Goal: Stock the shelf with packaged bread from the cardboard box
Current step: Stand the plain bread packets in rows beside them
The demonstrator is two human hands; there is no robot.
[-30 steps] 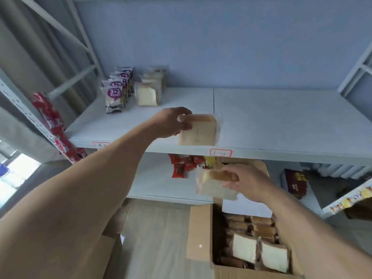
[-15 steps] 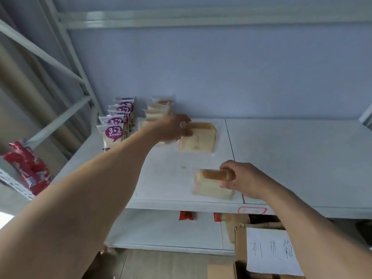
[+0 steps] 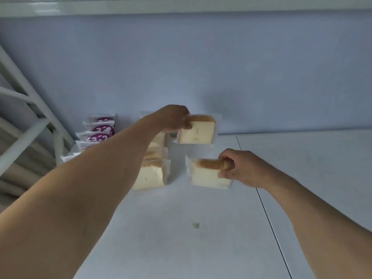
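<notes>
My left hand (image 3: 173, 118) grips the top left corner of a clear-wrapped bread pack (image 3: 198, 130), held upright near the back wall on the white shelf (image 3: 201, 228). My right hand (image 3: 239, 168) holds a second bread pack (image 3: 207, 176) by its browned top crust, standing in front of the first. Left of both, a row of bread packs (image 3: 152, 174) stands on the shelf, partly hidden by my left forearm. The cardboard box is out of view.
A row of white packets with purple labels (image 3: 100, 130) stands at the shelf's back left, beside the white metal frame struts (image 3: 30, 117). A seam (image 3: 267, 214) divides the shelf boards. A small scrap (image 3: 195, 225) lies on the shelf in front.
Both hands have carried their bread packs from in front of the shelf edge deep onto the shelf, toward the back wall beside the bread row. The view has tilted up; the box has left the frame.
</notes>
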